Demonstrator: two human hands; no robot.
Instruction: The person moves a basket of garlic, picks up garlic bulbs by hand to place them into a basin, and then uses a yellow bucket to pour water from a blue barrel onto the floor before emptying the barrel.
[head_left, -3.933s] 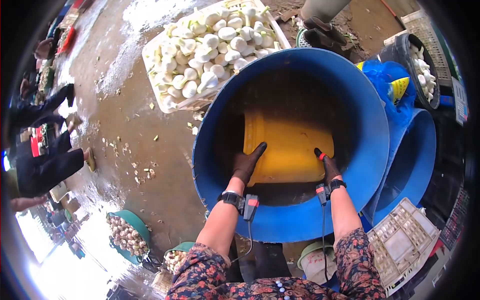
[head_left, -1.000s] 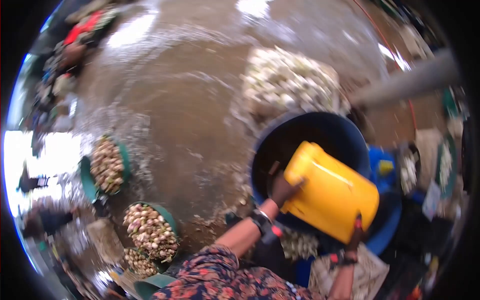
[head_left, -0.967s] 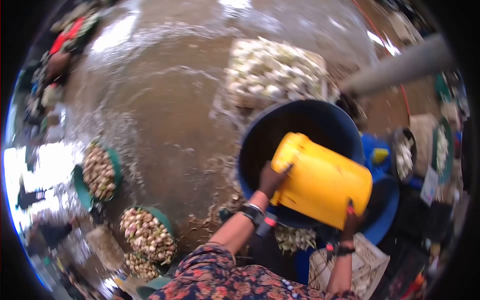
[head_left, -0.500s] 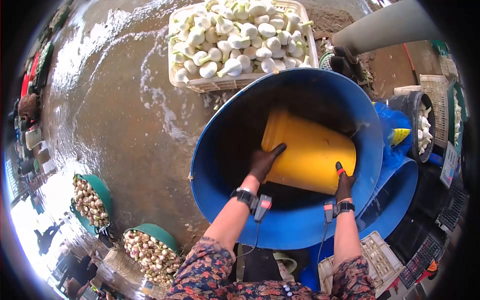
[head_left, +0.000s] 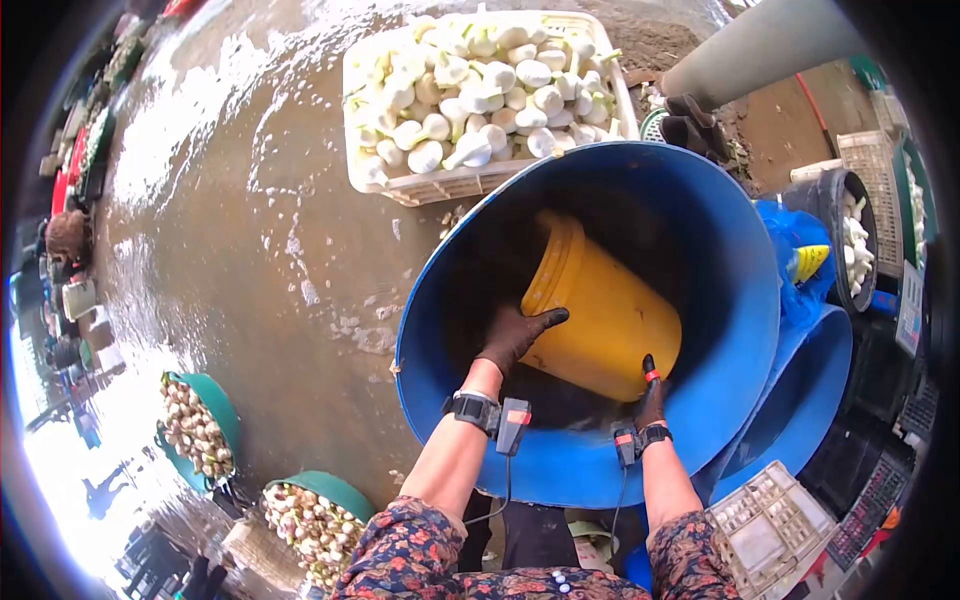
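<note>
A yellow plastic bucket (head_left: 612, 318) lies on its side inside a large blue barrel (head_left: 570, 468), its mouth tipped toward the upper left. My left hand (head_left: 517, 335), in a dark glove, grips the bucket near its rim, thumb laid over the top side. Down at the bucket's base, my right hand (head_left: 652, 398) holds it with the thumb up; a red band circles that thumb. The fingers of both hands are partly hidden behind the bucket. Inside the barrel it is dark, and what lies at the bottom cannot be made out.
A white crate (head_left: 440, 186) heaped with garlic bulbs stands against the barrel's far side. Green tubs of garlic (head_left: 210, 405) sit on the wet floor at left. Right of the barrel are a blue plastic bag (head_left: 795, 262), a black bucket (head_left: 828, 215) and a pale crate (head_left: 770, 530).
Both hands have shifted the bucket left, its base most of all, and its mouth now tips up more. My view has also moved slightly.
</note>
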